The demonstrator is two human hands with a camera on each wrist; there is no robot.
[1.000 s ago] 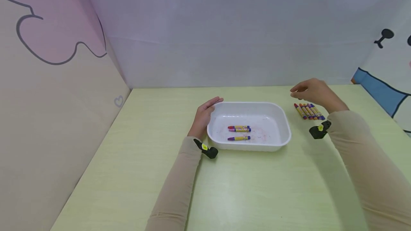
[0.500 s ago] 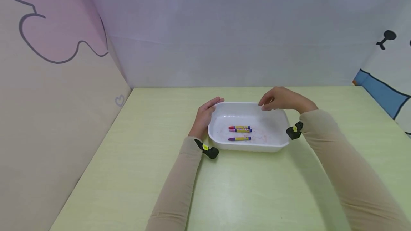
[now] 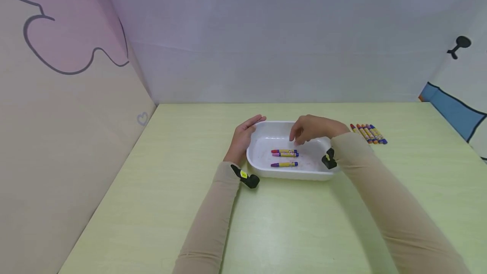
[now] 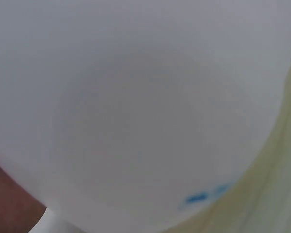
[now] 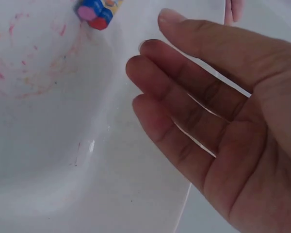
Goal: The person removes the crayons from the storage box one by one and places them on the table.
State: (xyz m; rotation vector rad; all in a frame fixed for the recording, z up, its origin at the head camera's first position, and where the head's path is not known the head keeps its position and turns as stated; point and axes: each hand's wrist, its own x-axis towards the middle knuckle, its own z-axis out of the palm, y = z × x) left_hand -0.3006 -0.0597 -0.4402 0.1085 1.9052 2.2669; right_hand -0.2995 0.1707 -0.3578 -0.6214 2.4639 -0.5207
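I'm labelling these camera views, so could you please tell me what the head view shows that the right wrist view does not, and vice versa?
Only the head view: the crayon row on the table, the purple crayon inside the tray, and the sleeves.

Only the right wrist view: the palm side of the right grip, holding nothing.

Both: the tray, the right grip, and the red crayon and pink crayon side by side, though the wrist view catches only their ends.

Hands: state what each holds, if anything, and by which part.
The left hand holds the white rectangular tray by its left end, near the far corner; the right hand holds nothing.
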